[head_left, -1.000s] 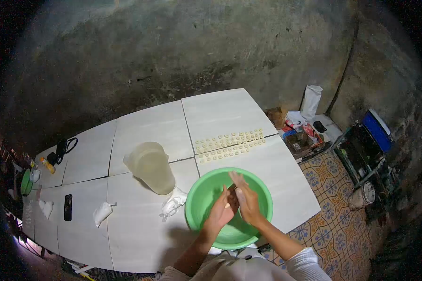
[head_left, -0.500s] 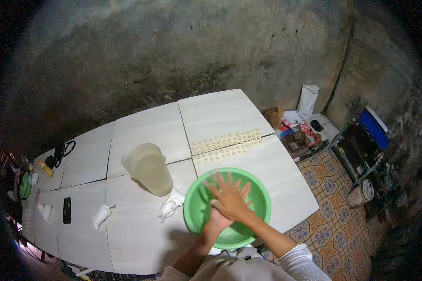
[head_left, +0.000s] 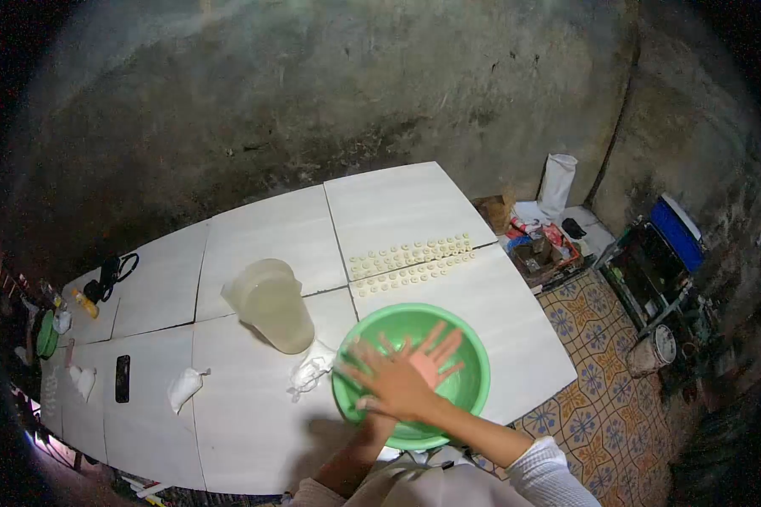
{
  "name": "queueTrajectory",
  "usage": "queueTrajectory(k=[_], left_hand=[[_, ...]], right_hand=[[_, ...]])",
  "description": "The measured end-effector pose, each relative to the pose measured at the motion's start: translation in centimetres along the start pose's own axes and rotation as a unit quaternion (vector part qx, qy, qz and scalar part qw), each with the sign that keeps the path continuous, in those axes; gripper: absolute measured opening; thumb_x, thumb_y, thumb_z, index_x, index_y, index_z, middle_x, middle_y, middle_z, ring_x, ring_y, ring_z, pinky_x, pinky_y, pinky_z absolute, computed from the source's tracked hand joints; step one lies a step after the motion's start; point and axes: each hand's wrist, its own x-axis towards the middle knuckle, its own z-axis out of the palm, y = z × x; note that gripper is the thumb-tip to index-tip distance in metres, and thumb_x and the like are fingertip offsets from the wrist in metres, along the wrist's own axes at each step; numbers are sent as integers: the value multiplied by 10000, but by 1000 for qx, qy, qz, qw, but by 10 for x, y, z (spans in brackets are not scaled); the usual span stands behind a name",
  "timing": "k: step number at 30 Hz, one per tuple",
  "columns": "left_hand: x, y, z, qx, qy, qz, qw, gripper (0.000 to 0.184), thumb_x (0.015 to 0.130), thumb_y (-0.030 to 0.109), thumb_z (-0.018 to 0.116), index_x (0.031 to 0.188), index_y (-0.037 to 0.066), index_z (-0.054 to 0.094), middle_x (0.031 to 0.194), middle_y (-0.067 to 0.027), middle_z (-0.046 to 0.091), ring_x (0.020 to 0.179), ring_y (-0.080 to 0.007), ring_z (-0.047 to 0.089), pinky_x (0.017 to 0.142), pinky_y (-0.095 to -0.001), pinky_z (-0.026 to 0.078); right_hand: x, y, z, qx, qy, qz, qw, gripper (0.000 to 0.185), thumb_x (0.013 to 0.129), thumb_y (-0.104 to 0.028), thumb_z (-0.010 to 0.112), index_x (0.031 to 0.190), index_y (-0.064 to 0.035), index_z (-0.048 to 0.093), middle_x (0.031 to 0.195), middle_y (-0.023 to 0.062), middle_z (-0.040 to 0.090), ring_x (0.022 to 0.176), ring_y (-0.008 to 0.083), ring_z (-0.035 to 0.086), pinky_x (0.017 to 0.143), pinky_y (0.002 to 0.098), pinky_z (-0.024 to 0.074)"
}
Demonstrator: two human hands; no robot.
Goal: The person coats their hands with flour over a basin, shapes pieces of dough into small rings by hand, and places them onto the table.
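Above a green plastic basin (head_left: 480,363), my two hands are crossed and pressed together, palm against palm. My right hand (head_left: 395,387) lies on top, its fingers spread toward the upper left and blurred by motion. Partly hidden beneath it, my left hand (head_left: 431,362) shows a pink palm and fingers stretched out to the upper right. Neither hand holds an object. Just left of the basin lies a crumpled white plastic bag (head_left: 313,367). Beyond that stands a translucent pitcher (head_left: 275,308) with what looks like cloudy liquid. Several rows of small, pale, round pieces (head_left: 410,262) sit behind the basin.
White tiles cover the table (head_left: 262,431). On its left side are a black phone (head_left: 123,378), a knotted white bag (head_left: 186,389), a yellow bottle (head_left: 84,304) and a black cable (head_left: 110,277). A cluttered box (head_left: 545,258) and white bucket (head_left: 654,351) stand to the right.
My right hand has slid down and to the left across my left hand. My left hand's fingers now reach out farther to the upper right, showing more palm.
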Motion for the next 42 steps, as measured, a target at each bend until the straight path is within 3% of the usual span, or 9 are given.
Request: queueTrajectory(k=[1, 9, 12, 18, 20, 24, 32, 38, 42], left_hand=[[0, 7, 7, 115, 192, 28, 974, 864, 932, 668, 282, 1541, 89, 80, 1597, -167, 117, 1480, -276, 125, 1166, -569, 69], [-6, -9, 35, 78, 248, -54, 964, 847, 942, 650, 267, 1534, 70, 98, 1596, -168, 112, 1474, -289, 142, 1176, -542, 91], [-12, 6, -8, 104, 58, 36, 992, 842, 944, 683, 182, 1541, 94, 109, 1601, -149, 108, 1488, -265, 67, 1183, -495, 61], [-21, 14, 25, 192, 226, 53, 954, 745, 992, 573, 210, 1535, 71, 126, 1595, -159, 134, 1479, -267, 123, 1186, -456, 109], [-22, -11, 14, 142, 288, 6, 947, 839, 953, 622, 285, 1525, 32, 113, 1595, -165, 119, 1469, -301, 155, 1189, -490, 107], [-14, -4, -7, 78, 84, 65, 991, 847, 949, 618, 303, 1526, 32, 100, 1593, -188, 104, 1470, -293, 156, 1186, -493, 112], [-16, -2, 17, 199, 230, 19, 952, 694, 1007, 489, 228, 1522, 31, 142, 1587, -183, 141, 1466, -309, 157, 1190, -480, 113], [-18, 15, 17, 257, 160, 85, 949, 668, 1016, 459, 207, 1518, 23, 151, 1582, -169, 177, 1460, -310, 174, 1192, -478, 116], [-17, 4, 23, 225, 244, 8, 943, 697, 1008, 478, 214, 1515, 4, 142, 1589, -168, 147, 1467, -298, 155, 1196, -464, 111]], right_hand=[[2, 19, 53, 98, 159, -134, 973, 725, 883, -638, 402, 1489, -245, 339, 1541, 178, 271, 1416, 406, 253, 1149, 606, 106], [3, 44, 28, 71, 182, 34, 980, 650, 884, -408, 555, 1457, -147, 393, 1513, 193, 322, 1403, 440, 256, 1150, 583, 149], [-2, 20, 43, 84, 136, -89, 983, 658, 889, -409, 541, 1463, -135, 376, 1515, 200, 312, 1395, 440, 272, 1143, 581, 176], [-20, 46, 31, 74, 78, 46, 993, 716, 876, -419, 557, 1481, -112, 329, 1520, 207, 296, 1381, 462, 275, 1123, 561, 246], [-6, 51, 35, 0, 223, 66, 973, 713, 868, -392, 579, 1467, -84, 345, 1509, 210, 313, 1378, 455, 286, 1116, 563, 260], [-8, 26, 46, 83, 117, -81, 986, 716, 887, -441, 534, 1495, -136, 311, 1528, 197, 288, 1406, 442, 245, 1144, 575, 189], [-9, 51, 42, 43, 172, 52, 983, 758, 876, -477, 531, 1489, -92, 310, 1501, 233, 311, 1398, 460, 252, 1136, 570, 198], [-32, 48, 54, 151, 131, -155, 967, 742, 915, -519, 473, 1497, -97, 291, 1526, 205, 284, 1402, 404, 277, 1151, 559, 172], [-31, 57, 45, 52, 147, -23, 987, 735, 897, -449, 514, 1498, -91, 287, 1533, 189, 284, 1411, 394, 267, 1168, 548, 136]])
